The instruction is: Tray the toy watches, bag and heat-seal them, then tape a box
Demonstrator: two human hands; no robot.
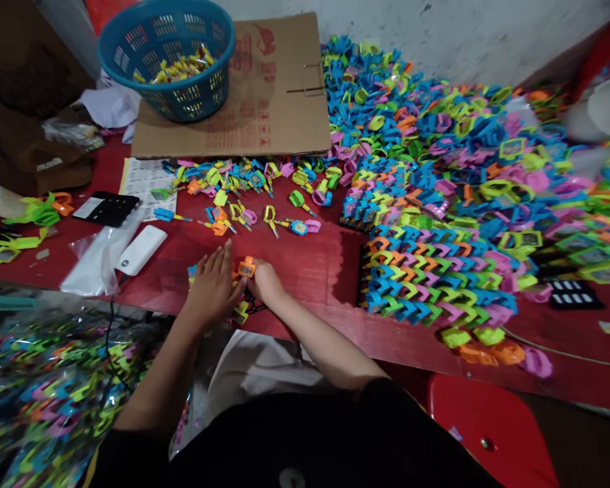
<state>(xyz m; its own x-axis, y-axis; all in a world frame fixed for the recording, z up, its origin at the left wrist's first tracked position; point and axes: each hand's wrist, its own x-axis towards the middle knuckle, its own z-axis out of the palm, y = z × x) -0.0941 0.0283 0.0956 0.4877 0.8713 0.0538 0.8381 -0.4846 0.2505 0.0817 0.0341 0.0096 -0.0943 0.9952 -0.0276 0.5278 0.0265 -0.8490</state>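
Note:
Near the table's front edge, my right hand (265,279) grips an orange toy watch (247,267) with a small dark face. Right beside it, my left hand (214,279) lies stretched out, palm down, over a black tray (255,302) that is mostly hidden. Blue and yellow pieces peek out around the left hand, and a yellow-green piece (240,312) shows below it. Beyond both hands lie loose toy watches with thin stick-like ends, among them a blue one (298,228) and a yellow one (269,217).
At right stand dense rows of coloured toy watches (432,278), with a large heap (386,88) behind. A blue basket (193,102) of small yellow pieces rests on cardboard (285,129). A white power bank (142,249) and plastic bag (99,261) lie left. Bagged watches (55,407) fill the lower left.

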